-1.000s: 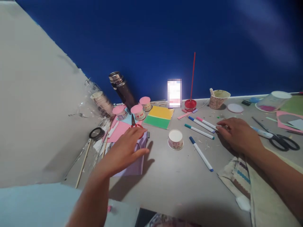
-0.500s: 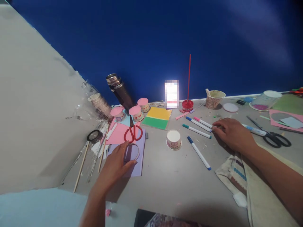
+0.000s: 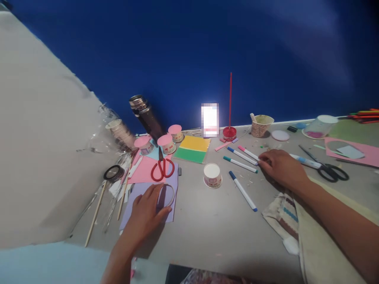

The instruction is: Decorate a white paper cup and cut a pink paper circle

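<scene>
Behind a grey tabletop [image 3: 204, 225], a deep blue wall [image 3: 189, 51] fills the upper frame. Left of centre, the left hand [image 3: 146, 211] curves thumb and fingers about a thin, pale, round ring [image 3: 173, 194] over a lilac sheet [image 3: 130, 199]; whether it grips, I cannot tell. The ring lies up and right of that palm, far nearer it than the right hand [image 3: 281, 167], whose fingertips reach a slim white pink-capped marker [image 3: 250, 153], its long axis slanting up-left; that hold is unclear too.

One head-worn camera looks forward and down across the worktop [image 3: 192, 232] from above its near side. It faces a blue wall [image 3: 177, 47].
</scene>
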The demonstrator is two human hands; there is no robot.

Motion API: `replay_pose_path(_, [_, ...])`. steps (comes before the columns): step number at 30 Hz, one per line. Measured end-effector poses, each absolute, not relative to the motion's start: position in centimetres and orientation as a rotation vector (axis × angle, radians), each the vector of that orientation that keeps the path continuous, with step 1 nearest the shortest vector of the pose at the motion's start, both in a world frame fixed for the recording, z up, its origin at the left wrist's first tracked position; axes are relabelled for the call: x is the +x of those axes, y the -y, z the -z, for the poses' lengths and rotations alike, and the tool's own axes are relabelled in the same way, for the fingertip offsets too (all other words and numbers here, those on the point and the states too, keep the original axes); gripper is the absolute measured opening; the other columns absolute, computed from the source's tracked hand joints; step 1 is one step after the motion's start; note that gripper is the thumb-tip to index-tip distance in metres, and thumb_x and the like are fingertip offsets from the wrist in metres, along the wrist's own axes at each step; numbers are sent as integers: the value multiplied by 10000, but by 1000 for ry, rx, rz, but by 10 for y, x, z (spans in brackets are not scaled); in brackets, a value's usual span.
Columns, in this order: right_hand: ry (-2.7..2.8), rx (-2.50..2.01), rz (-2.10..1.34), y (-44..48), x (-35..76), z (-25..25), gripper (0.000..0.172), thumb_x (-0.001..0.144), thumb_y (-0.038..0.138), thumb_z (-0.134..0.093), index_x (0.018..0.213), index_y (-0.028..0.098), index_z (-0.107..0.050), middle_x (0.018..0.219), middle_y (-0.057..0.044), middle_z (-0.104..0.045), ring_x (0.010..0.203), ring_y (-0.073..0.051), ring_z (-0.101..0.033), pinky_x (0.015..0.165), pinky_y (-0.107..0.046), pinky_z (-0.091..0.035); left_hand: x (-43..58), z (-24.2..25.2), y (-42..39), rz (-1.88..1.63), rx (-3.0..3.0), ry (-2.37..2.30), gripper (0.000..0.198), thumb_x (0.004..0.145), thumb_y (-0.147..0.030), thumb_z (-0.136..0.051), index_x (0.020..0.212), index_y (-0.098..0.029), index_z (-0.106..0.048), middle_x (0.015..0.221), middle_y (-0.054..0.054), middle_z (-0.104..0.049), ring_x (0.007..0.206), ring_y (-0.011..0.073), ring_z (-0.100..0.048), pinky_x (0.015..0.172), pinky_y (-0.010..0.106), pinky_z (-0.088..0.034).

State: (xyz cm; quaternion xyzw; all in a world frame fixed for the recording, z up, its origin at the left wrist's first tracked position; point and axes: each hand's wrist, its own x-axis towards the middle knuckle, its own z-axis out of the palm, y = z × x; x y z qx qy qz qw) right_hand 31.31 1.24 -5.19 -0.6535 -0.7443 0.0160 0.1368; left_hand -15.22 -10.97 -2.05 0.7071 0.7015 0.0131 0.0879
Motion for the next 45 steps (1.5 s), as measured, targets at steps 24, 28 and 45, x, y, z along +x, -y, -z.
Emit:
replay_pose_path(24, [2184, -2031, -64, -10, 305, 40, 208, 999, 273, -565, 982, 194, -757, 1050, -131, -787, 1019, -307, -693, 731, -360, -433, -129, 31, 100, -339, 2165, -1967, 741, 860, -493, -740, 1504, -205, -511, 1582, 182, -589, 1524, 401, -508, 1225, 598, -420])
replay_pose_path(28, [2215, -2021, -74, -11, 306, 41, 222, 1005, 277, -554, 988, 195, -760, 1055, -127, -790, 1009, -301, -697, 732, -358, -431, -129, 32, 100, -297, 2163, -1980, 704, 869, -476, -717, 1492, -212, -526, 1566, 180, -600, 1535, 407, -490, 1221, 608, -407])
replay_pose_path(45, [2236, -2057, -98, -10, 307, 40, 218, 1013, 294, -567, 998, 197, -762, 1054, -129, -788, 998, -303, -701, 710, -356, -409, -122, 31, 105, -325, 2285, -1850, 754, 883, -470, -756, 1553, -248, -491, 1617, 170, -545, 1564, 405, -439, 1229, 597, -405])
